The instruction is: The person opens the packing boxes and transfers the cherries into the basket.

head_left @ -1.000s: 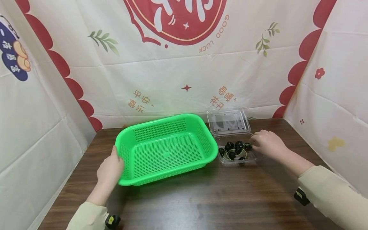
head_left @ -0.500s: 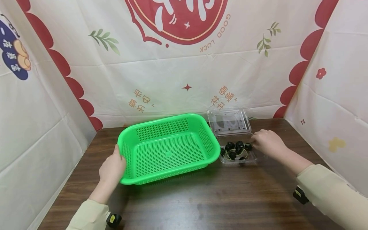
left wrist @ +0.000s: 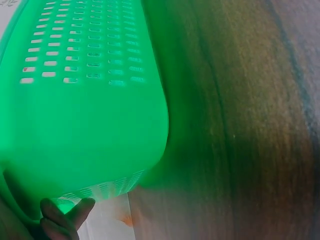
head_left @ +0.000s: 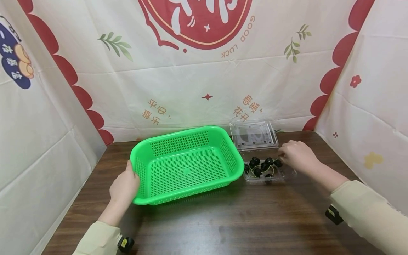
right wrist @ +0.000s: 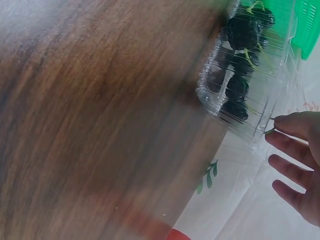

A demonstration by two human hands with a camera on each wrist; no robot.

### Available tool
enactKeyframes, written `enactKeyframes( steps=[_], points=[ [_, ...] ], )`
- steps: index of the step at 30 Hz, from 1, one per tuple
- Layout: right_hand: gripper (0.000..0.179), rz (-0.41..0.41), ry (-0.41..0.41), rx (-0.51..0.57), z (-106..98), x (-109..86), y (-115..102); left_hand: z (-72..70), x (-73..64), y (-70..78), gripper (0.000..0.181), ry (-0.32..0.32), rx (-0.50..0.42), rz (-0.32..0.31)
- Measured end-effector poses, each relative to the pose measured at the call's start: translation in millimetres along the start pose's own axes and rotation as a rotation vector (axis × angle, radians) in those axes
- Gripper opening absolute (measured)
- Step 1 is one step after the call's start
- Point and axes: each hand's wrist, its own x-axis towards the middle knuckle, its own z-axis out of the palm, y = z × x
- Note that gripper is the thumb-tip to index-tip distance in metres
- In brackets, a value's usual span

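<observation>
A green perforated plastic basket [head_left: 186, 171] stands on the table. My left hand [head_left: 125, 186] grips its left end; in the left wrist view the fingers [left wrist: 62, 217] curl at the rim. To the right is an open clear plastic box [head_left: 264, 180] with several dark cherries [head_left: 255, 162] on yellow-green stems. My right hand [head_left: 298, 156] is at the box's right edge. In the right wrist view its thumb and forefinger pinch what looks like a thin stem at the rim, with the other fingers [right wrist: 290, 170] spread. Where the stem joins its cherry is unclear.
The clear hinged lid [head_left: 253, 135] leans back behind the box. Printed cloth [head_left: 178, 85] hangs at the back and sides of the brown wooden table [head_left: 210, 223]. The basket's right end lies close beside the box.
The basket and my left hand shifted slightly right, then stopped. My right hand has drawn slightly up, and two cherries near it have moved right. The other cherries lie much as before.
</observation>
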Motion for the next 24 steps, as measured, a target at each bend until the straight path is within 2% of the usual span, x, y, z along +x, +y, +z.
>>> enactKeyframes(
  steps=[7, 12, 24],
  points=[
    [0.010, -0.004, 0.000, 0.003, -6.9, 3.6, -0.9, 0.7, 0.1, -0.1, 0.060, 0.006, 0.002, -0.004],
    [0.014, -0.013, 0.044, 0.004, -12.3, 8.1, -1.7, 0.0, -0.9, -0.3, 0.060, 0.010, -0.002, 0.001],
    [0.017, -0.029, 0.043, 0.005, -29.6, 21.3, -6.4, 1.5, 1.2, -1.5, 0.059, 0.002, -0.006, -0.003]
  ],
)
